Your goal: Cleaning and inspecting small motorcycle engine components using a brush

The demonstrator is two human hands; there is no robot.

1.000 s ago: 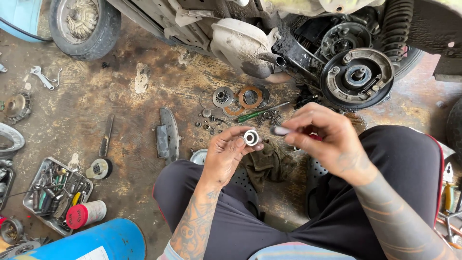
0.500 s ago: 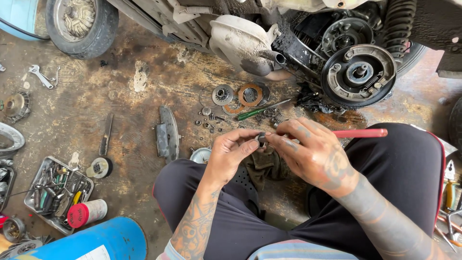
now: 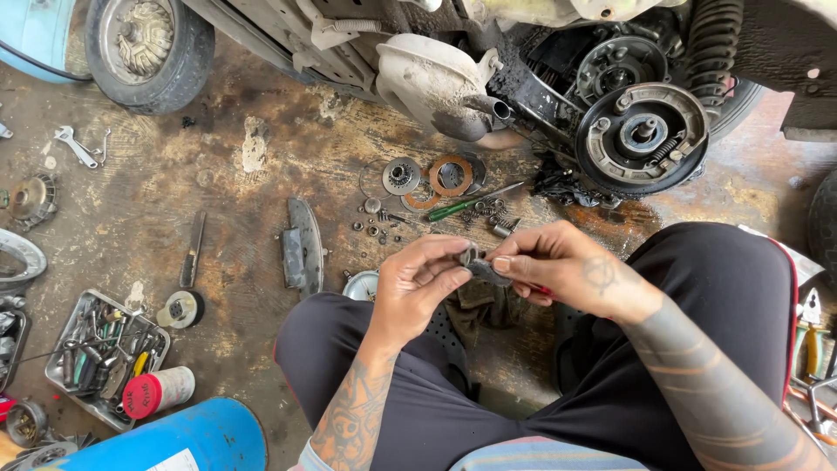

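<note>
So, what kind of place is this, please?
Most likely a small scooter or motorcycle repair workshop: an exposed brake drum hub on the vehicle, loose clutch parts on the oil-stained floor, and a metal tray of tools.

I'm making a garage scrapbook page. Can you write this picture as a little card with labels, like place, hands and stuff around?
Place: dirty, stained workshop floor
Person: seated, dark trousers, tattooed arms
Left hand: pinches a small round metal part
Right hand: meets the left one at that part, holding a red-handled tool, mostly hidden
In front: washers and rings, green screwdriver, brake drum
Left side: tray of tools, red-capped can, blue cylinder, wheel
</note>
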